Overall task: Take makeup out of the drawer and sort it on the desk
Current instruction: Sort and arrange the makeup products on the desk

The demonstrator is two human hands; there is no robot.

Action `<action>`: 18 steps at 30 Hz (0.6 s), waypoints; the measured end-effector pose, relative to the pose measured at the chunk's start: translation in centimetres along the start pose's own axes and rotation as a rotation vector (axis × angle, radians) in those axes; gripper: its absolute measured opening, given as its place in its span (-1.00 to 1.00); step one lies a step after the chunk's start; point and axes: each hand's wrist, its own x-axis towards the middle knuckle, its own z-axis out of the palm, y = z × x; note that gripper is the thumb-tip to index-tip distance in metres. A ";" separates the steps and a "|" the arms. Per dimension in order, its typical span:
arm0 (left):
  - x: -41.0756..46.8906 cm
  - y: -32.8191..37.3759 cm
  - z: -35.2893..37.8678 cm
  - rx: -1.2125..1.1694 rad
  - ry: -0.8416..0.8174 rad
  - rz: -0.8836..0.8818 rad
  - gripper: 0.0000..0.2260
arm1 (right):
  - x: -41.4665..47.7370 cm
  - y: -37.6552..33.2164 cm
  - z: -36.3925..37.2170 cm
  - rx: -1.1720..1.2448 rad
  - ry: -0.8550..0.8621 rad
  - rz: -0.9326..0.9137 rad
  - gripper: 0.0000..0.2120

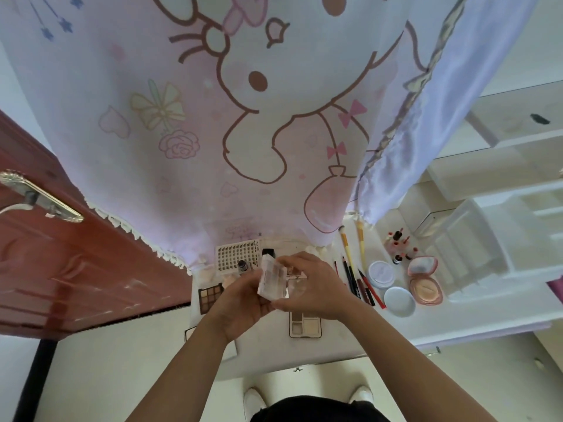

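Both hands hold a clear plastic makeup palette (272, 275) above the white desk (335, 339). My left hand (240, 303) grips it from below and my right hand (310, 284) grips its right side and top. Under the hands lie a pale palette (305, 325) and, at the left, a dark eyeshadow palette (210, 295). A card of small dark pieces (236, 254) and a black-capped item (268, 253) sit behind. To the right lie pencils (359, 281), two brushes (353, 248), two round white jars (380, 274), an open pink compact (425, 280) and small red-capped bottles (399, 245).
A pink cartoon curtain (243, 117) hangs behind the desk. A red-brown door (61, 254) with a metal handle (42, 196) stands at the left. Clear plastic organiser boxes (475, 239) and white shelves sit at the right. The desk's front edge lies just above my feet.
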 end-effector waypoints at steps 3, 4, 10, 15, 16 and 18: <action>0.3 0.2 0.1 0.054 0.007 -0.006 -0.32 | -0.2 0.1 -0.1 -0.043 -0.054 -0.016 -0.22; 0.5 0.2 0.0 0.061 0.010 -0.004 -0.31 | -0.2 0.1 -0.2 -0.047 -0.064 -0.016 -0.21; 0.9 -0.1 0.4 0.097 0.065 -0.007 -0.31 | -0.4 -0.1 -0.3 -0.066 -0.077 0.000 -0.18; 0.3 0.1 1.4 0.136 0.085 -0.030 -0.65 | -0.3 -0.2 -0.3 -0.080 -0.093 0.011 -0.27; 0.3 0.2 1.4 0.139 0.103 -0.034 -0.69 | -0.3 -0.3 -0.3 -0.087 -0.100 0.004 -0.30; 0.3 0.4 1.4 0.120 0.156 -0.016 -0.69 | -0.4 -0.5 -0.3 -0.088 -0.087 -0.010 -0.36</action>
